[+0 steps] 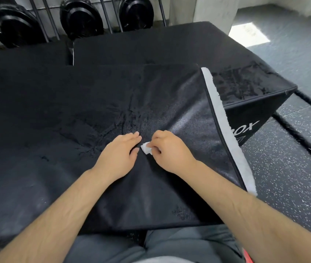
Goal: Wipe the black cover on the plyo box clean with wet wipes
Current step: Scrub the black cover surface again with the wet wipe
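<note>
Trousers (179, 242) in grey sit nearest, just below the front edge of the black cover (170, 196), which lies spread flat over the plyo box (245, 118) like a cloth on a worktop. Farther in, the wipe (146, 148), a small folded white wad, is pinched between the thumb and curled fingers of the right hand (168, 149) and pressed to the cover. Just left of the wipe, the left hand (118, 154) lies spread and flat on the fabric, seemingly holding it taut. Nearer than the wipe, the cover shows only one small mottled patch. Beyond the wipe and to its left, streaks and blotches that look damp mark the middle, so that part seems already rubbed. Right of the wipe, a smooth sheen runs up to the white fleecy strip (225, 122) on the cover's edge and looks little touched. Far left of the wipe the fabric is too dark to judge. My guess is roughly halfway. Farthest beyond the wipe stand weight plates (80, 18).
</note>
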{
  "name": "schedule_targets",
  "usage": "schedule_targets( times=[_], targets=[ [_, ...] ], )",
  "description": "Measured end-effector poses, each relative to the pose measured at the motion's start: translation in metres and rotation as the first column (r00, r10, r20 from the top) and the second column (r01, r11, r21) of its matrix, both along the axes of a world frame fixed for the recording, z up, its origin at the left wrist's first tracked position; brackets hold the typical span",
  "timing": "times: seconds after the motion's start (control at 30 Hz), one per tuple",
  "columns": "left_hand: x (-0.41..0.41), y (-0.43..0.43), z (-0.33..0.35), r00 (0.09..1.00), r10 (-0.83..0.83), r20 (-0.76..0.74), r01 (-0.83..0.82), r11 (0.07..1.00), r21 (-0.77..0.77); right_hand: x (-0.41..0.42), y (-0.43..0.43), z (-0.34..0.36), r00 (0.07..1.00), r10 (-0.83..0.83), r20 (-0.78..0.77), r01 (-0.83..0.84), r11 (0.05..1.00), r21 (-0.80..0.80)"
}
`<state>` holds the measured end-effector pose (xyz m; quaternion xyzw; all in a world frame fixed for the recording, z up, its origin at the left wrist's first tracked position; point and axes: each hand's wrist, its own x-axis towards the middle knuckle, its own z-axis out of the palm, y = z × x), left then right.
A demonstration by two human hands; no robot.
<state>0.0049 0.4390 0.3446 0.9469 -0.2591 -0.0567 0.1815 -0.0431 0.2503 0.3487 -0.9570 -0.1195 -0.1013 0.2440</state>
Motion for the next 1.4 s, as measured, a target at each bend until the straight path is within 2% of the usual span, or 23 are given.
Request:
schedule_targets(
  times=[0.17, 0.2, 0.3, 0.37, 0.47, 0.53, 0.7, 0.77, 0.87, 1.07, 1.23, 1.4],
  targets=[
    [-0.002, 0.000, 0.002, 1.000, 0.022, -0.002, -0.022, 1.000, 0.016, 0.030, -0.014, 0.001, 0.976, -0.218, 0.013, 0.218, 0.975, 0.046],
    [-0.002, 0.000, 0.001, 1.000, 0.020, -0.008, -0.020, 1.000, 0.013, 0.025, -0.008, 0.000, 0.976, -0.219, 0.011, 0.218, 0.975, 0.047],
    [-0.002, 0.001, 0.000, 1.000, 0.009, -0.013, -0.009, 1.000, -0.007, -0.004, 0.007, 0.000, 0.999, -0.028, -0.028, 0.030, 0.998, 0.063],
    [-0.002, 0.001, 0.000, 1.000, 0.009, -0.012, -0.009, 1.000, -0.011, -0.006, 0.000, 0.002, 0.999, 0.008, -0.042, -0.006, 0.999, 0.031],
    [-0.004, -0.001, 0.001, 1.000, 0.011, 0.002, -0.011, 1.000, -0.003, 0.015, -0.017, 0.000, 0.982, -0.185, -0.031, 0.187, 0.981, 0.050],
    [-0.008, -0.002, 0.004, 1.000, 0.015, -0.002, -0.015, 1.000, -0.003, 0.013, -0.015, 0.001, 0.972, -0.228, -0.063, 0.232, 0.971, 0.062],
    [-0.034, 0.002, 0.004, 1.000, -0.013, 0.015, 0.013, 1.000, -0.001, -0.032, 0.004, 0.006, 0.995, 0.010, -0.095, -0.009, 1.000, 0.010],
    [-0.038, 0.004, 0.001, 1.000, -0.014, 0.022, 0.014, 1.000, -0.008, -0.022, -0.004, 0.002, 0.996, -0.047, -0.082, 0.047, 0.999, -0.003],
    [-0.034, 0.006, 0.000, 1.000, -0.011, -0.009, 0.011, 0.999, -0.038, -0.005, -0.008, 0.000, 0.984, -0.166, -0.067, 0.170, 0.984, 0.060],
    [-0.039, 0.008, -0.002, 0.999, -0.013, -0.042, 0.010, 0.998, -0.069, -0.044, 0.010, 0.006, 0.995, -0.009, -0.097, 0.011, 1.000, 0.014],
    [-0.043, 0.008, 0.000, 0.999, -0.029, -0.038, 0.026, 0.998, -0.059, -0.017, 0.002, 0.009, 0.979, -0.177, -0.099, 0.179, 0.984, 0.011],
    [-0.051, 0.027, 0.005, 0.995, -0.069, -0.073, 0.063, 0.994, -0.088, -0.062, 0.021, 0.021, 0.988, 0.023, -0.150, -0.026, 0.999, -0.019]
  ],
)
